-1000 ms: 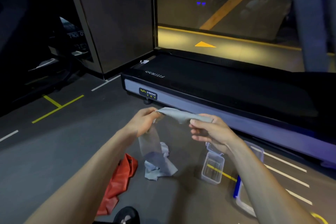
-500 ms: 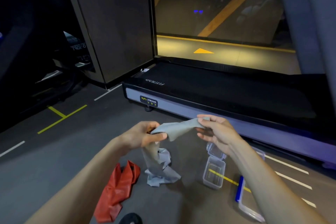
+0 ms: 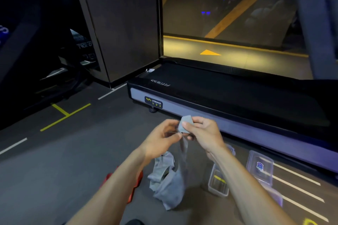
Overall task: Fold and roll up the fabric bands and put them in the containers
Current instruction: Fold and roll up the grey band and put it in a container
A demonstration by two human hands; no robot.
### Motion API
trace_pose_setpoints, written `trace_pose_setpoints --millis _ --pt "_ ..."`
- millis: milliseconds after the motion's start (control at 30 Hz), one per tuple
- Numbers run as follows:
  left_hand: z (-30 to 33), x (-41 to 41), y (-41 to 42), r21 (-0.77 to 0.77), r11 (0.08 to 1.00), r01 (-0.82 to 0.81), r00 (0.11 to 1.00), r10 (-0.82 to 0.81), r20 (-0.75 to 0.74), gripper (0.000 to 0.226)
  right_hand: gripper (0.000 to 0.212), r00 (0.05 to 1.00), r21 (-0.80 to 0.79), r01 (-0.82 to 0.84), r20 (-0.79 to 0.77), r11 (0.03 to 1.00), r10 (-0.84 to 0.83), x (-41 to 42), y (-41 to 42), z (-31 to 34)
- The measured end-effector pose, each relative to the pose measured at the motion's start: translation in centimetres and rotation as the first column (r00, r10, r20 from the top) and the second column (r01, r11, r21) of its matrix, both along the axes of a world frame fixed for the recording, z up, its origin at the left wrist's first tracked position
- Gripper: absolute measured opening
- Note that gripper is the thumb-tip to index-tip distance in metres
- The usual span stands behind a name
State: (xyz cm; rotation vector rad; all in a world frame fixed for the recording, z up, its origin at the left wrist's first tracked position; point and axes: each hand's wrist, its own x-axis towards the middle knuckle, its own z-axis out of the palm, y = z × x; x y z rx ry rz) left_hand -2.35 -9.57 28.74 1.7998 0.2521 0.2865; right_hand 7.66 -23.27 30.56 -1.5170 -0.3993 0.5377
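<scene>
I found the task at an early stage. My left hand and right hand met, fingers pinching the top end of the grey band; its length hung to a heap on the floor. The red band lay unrolled. The clear container appeared unfilled.

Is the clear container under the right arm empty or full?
Empty: through the open container only the yellow floor line shows, and no band lies inside.
</scene>
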Motion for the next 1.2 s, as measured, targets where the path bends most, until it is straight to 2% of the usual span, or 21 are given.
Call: trace_pose_setpoints --millis 133,200,300,400,500,600,667,767,900,1200 --pt "-0.2 1.3 0.8 0.043 0.998 -0.039 0.997 0.036 0.062 0.015 0.015 0.994 0.078 -0.072 -0.074 0.994 0.078 1.5 -0.2 0.3" --pt "-0.1 1.8 1.1 0.037 0.997 -0.063 0.996 0.06 0.072 0.015 0.016 0.986 0.089 -0.114 -0.108 0.989 0.124 2.0 -0.5 0.7" --pt "-0.7 2.5 0.9 0.055 0.996 -0.073 0.997 0.071 0.044 0.025 0.014 0.997 0.005 -0.075 -0.025 0.997 0.075 2.4 -0.5 0.2" --pt "-0.7 2.8 0.7 0.164 0.975 -0.153 0.988 0.146 0.057 0.026 0.005 0.997 -0.059 0.039 0.068 0.997 -0.035 2.9 -0.2 -0.1" --pt "-0.2 2.5 0.2 0.271 0.945 -0.182 0.977 0.143 0.157 0.02 0.017 0.985 -0.127 0.088 0.162 0.988 -0.067 3.0 0.4 -0.5" --pt "-0.1 2.4 -0.1 0.41 0.897 -0.166 0.978 0.096 0.186 0.022 0.019 0.969 -0.179 0.128 0.232 0.975 -0.084 2.8 0.9 -0.9" --pt "-0.1 2.5 0.2 0.403 0.891 -0.21 0.971 0.14 0.195 0.023 0.014 0.968 -0.182 0.113 0.242 0.977 -0.067 2.6 1.1 -0.7" --pt "-0.1 2.6 0.9 0.396 0.882 -0.254 0.962 0.188 0.198 0.025 0.01 0.987 -0.12 -0.024 0.154 0.992 0.042 2.5 1.2 -0.4" --pt "0.1 2.7 1.7 0.399 0.867 -0.297 0.95 0.228 0.213 0.018 0.028 0.958 -0.178 -0.157 0.21 0.971 0.193 2.6 1.0 -0.5" --pt "0.3 2.8 1.4 0.423 0.836 -0.349 0.931 0.256 0.26 0.01 0.024 0.924 -0.224 -0.072 0.353 0.972 0.149 2.5 1.0 -0.6"
